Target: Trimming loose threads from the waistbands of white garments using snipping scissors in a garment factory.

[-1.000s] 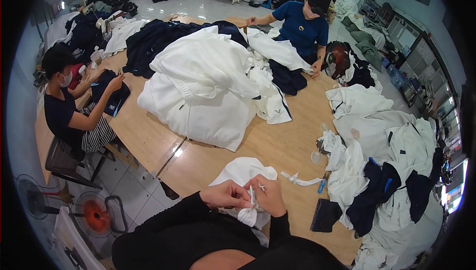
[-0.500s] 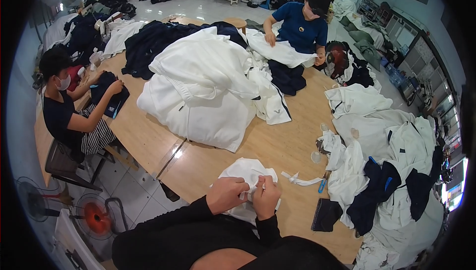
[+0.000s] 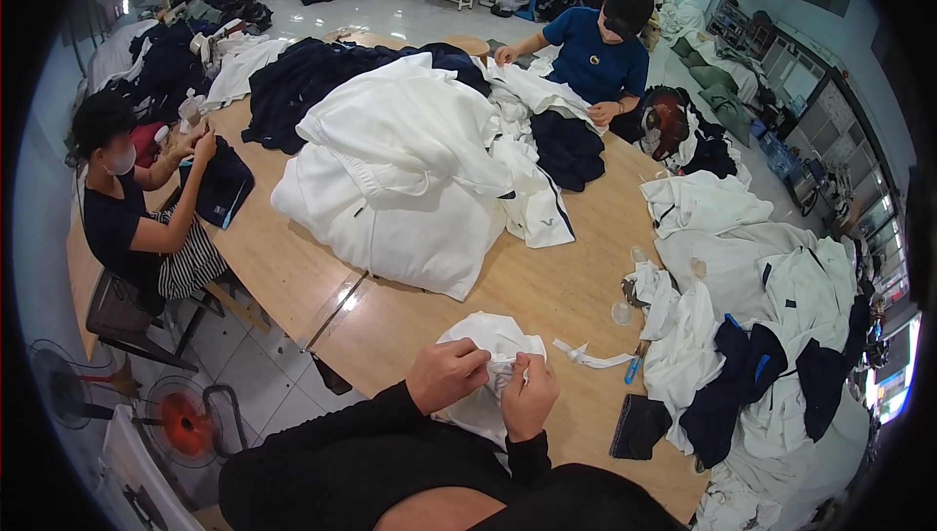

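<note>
A white garment (image 3: 506,330) lies bunched at the table's near edge, part of it hanging toward my lap. My left hand (image 3: 447,375) pinches its fabric between thumb and fingers. Close beside it, my right hand (image 3: 530,392) grips the same cloth, with a short stretch of fabric between the two hands. The garment's lower part is partly covered by my hands and sleeves. To the right of my hands lie a white fabric strip (image 3: 589,355) and a small blue-handled tool (image 3: 634,365).
A large pile of white garments (image 3: 390,204) fills the table's middle. White and navy clothes (image 3: 722,267) heap along the right edge, near a dark folded cloth (image 3: 640,427). One person (image 3: 127,209) works at left, another (image 3: 597,58) across. A fan (image 3: 185,424) stands lower left.
My hands have shifted slightly on the white garment, still pinching it. The person at left has raised their hands from the navy cloth; the person across has moved their hands along a white garment.
</note>
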`<control>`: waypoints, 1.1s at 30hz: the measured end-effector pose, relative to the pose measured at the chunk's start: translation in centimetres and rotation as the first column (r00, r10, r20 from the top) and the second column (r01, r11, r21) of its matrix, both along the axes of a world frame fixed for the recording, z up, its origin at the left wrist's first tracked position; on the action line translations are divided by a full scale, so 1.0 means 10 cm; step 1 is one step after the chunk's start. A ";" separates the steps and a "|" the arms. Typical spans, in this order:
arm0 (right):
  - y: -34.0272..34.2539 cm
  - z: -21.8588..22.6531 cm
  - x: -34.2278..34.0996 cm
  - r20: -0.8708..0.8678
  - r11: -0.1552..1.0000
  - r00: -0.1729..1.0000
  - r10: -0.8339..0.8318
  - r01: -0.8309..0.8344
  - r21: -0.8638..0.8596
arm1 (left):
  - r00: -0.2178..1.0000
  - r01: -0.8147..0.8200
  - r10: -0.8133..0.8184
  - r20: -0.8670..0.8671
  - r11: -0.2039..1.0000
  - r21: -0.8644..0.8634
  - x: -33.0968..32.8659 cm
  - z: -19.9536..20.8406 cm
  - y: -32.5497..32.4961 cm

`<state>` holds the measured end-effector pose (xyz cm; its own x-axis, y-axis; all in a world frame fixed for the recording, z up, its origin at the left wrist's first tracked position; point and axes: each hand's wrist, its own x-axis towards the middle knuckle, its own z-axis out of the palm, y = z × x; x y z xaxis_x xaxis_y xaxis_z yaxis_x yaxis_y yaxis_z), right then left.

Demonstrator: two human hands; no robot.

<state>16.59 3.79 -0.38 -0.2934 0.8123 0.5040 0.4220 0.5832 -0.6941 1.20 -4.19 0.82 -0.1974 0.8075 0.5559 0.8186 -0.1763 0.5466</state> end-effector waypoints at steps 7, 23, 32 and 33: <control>0.09 0.09 0.07 0.028 0.999 0.999 -0.032 0.032 0.013 | 0.997 0.080 -0.076 -0.030 0.980 0.184 0.01 -0.04 0.04; 0.05 -0.10 0.20 -0.142 0.853 0.988 0.054 -0.120 -0.509 | 0.968 0.164 -0.184 0.173 0.978 0.126 0.16 -0.12 -0.02; -0.04 0.04 0.23 0.146 0.955 0.945 0.293 -0.280 -0.099 | 0.213 0.435 0.007 0.977 0.895 -0.101 -0.24 -0.33 0.19; 0.02 -0.07 0.22 0.116 0.954 0.949 0.292 -0.280 -0.110 | 0.213 0.445 0.046 0.976 0.885 -0.139 -0.27 -0.29 0.21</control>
<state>18.78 3.97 -1.05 -0.5776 0.7253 0.3745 0.3363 0.6295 -0.7004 -1.47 -2.09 -2.10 -0.1664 0.9632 -0.2110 -0.3792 0.1350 0.9154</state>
